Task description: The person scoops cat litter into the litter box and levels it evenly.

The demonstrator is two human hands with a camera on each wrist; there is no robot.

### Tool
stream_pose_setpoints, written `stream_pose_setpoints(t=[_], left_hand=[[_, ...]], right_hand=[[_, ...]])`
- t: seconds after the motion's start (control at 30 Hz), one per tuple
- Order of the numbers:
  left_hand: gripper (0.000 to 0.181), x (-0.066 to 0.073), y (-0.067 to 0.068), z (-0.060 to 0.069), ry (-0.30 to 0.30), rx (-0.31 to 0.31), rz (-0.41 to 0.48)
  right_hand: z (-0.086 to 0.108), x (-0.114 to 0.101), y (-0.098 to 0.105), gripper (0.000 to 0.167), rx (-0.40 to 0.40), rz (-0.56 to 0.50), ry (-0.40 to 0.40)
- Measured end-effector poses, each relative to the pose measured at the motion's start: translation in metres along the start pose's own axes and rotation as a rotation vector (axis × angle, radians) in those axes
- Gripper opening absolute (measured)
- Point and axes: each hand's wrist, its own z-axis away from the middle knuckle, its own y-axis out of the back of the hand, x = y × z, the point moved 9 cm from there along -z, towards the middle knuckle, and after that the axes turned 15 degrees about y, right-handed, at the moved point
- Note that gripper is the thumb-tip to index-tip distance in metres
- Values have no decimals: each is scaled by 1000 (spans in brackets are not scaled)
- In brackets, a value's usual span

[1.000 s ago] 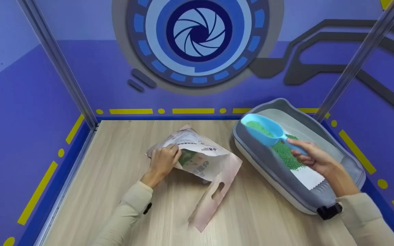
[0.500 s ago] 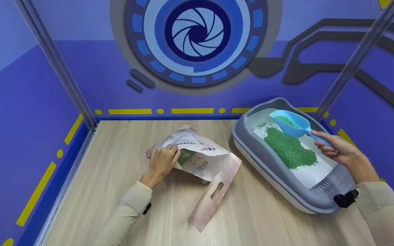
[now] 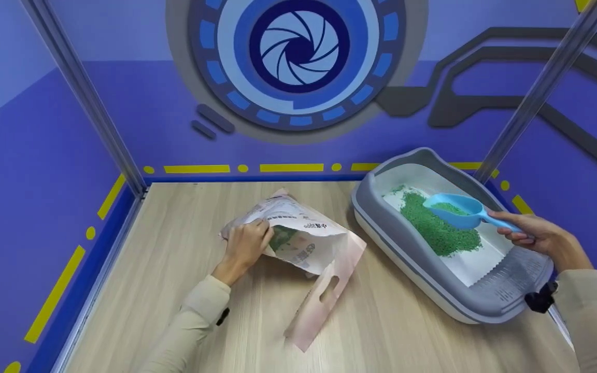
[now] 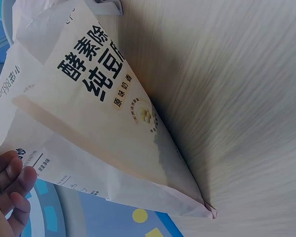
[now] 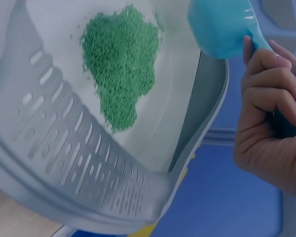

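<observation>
My right hand (image 3: 539, 235) grips the handle of a light blue scoop (image 3: 467, 220) with green litter pellets in its bowl. The scoop hangs over a grey and white litter box (image 3: 399, 264), above a spread pile of green litter (image 3: 428, 225). In the right wrist view the scoop (image 5: 219, 29) shows its underside, with fingers curled round the handle. My left hand (image 3: 246, 246) pinches the edge of a pale pink litter bag (image 3: 298, 217). The bag's mouth gapes, with green showing inside. In the left wrist view the printed bag (image 4: 89, 113) leans on the table.
A torn strip of the bag with a handle slot (image 3: 322, 305) lies toward the front of the wooden table (image 3: 184, 223). Slotted grating (image 3: 511, 274) fills the near end of the litter box. Blue printed walls (image 3: 138, 119) and metal posts enclose the back and sides.
My right hand has carried the loaded scoop rightward, from the box's left rim to over the litter, and then lowered it a little. The left hand and the bag have stayed put.
</observation>
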Motion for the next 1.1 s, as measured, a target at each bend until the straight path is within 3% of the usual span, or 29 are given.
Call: stream_pose_setpoints(t=[0.33, 0.77, 1.1], left_hand=[[18, 1, -1, 0, -5, -7, 1], [22, 0, -1, 0, 18, -18, 5], [22, 1, -2, 0, 22, -26, 15]], right_hand=[[12, 16, 25, 28, 1, 112, -110], [26, 20, 50, 38, -1, 281, -247], [34, 28, 59, 34, 63, 327, -292]])
